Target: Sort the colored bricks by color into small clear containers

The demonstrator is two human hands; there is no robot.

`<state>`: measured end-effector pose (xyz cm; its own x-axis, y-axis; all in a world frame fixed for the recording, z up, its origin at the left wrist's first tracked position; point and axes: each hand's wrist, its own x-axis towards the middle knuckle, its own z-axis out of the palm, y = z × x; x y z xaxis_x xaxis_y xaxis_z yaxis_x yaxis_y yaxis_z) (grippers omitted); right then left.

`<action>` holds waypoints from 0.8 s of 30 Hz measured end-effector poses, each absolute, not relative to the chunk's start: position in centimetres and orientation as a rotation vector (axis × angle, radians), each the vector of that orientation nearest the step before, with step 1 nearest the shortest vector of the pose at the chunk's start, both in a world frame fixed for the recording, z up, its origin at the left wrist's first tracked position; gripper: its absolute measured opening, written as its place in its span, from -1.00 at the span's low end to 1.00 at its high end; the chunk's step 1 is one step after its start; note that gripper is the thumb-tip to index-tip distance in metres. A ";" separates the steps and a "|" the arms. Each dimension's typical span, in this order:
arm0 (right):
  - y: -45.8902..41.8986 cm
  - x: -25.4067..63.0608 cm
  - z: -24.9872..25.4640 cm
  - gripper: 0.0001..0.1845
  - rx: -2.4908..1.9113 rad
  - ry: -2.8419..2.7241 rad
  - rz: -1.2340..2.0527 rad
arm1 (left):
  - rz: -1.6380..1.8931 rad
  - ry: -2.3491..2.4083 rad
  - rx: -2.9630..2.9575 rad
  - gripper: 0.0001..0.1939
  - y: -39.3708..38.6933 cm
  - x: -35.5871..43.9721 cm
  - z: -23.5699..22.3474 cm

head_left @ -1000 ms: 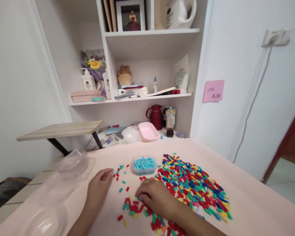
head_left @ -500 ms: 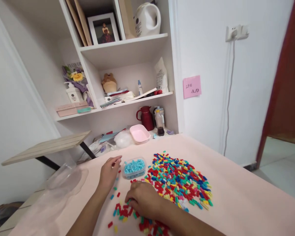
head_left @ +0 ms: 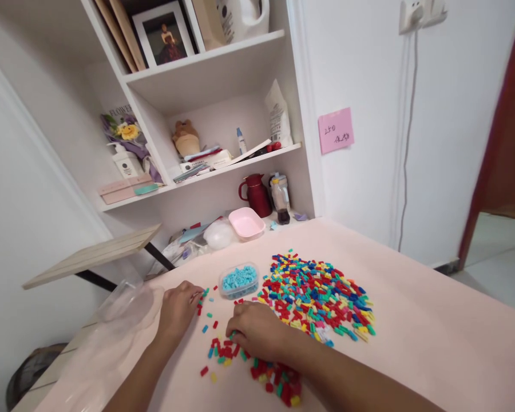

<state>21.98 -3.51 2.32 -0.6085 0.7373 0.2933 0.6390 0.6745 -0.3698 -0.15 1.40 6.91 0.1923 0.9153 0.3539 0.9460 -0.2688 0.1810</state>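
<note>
A big heap of small coloured plastic pieces (head_left: 317, 297) lies on the pink table (head_left: 433, 337). Left of the heap stands a small clear tub of light blue pieces (head_left: 239, 280). My right hand (head_left: 257, 331) rests palm down among scattered red, blue and yellow pieces (head_left: 223, 352), its fingers curled onto them. My left hand (head_left: 178, 309) lies on the table to the left of the tub, fingertips pinched together by a few loose pieces (head_left: 203, 297). What either hand holds is too small to make out.
A clear plastic lid or bag (head_left: 129, 303) lies at the table's left edge. Behind stand a pink dish (head_left: 246, 223), a red jug (head_left: 255, 194) and a bottle (head_left: 280, 197) under white shelves (head_left: 206, 171). A wooden board (head_left: 94, 254) juts out at left.
The view has swung and tilted. My left hand drew back from the tub to the loose pieces at its left. My right hand stays on the scattered pieces.
</note>
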 end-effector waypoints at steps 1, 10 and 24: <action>-3.5 22.0 2.3 -0.71 -1.073 -2.467 0.315 | -0.553 -1.833 -2.373 -0.76 1.3 -0.1 6.8; -3.2 22.1 1.9 -0.73 -1.068 -2.473 0.323 | -0.296 -1.708 -2.412 -0.74 2.2 1.3 5.7; -1.2 27.5 8.1 -0.69 -0.737 -0.947 0.991 | -0.640 -1.715 -2.305 -0.68 3.7 4.1 9.1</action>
<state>27.53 -1.18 8.06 0.2359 0.9205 0.3114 -0.3528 0.3797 -0.8552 4.07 3.72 9.07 0.2340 0.8609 0.4517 0.9464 -0.3081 0.0970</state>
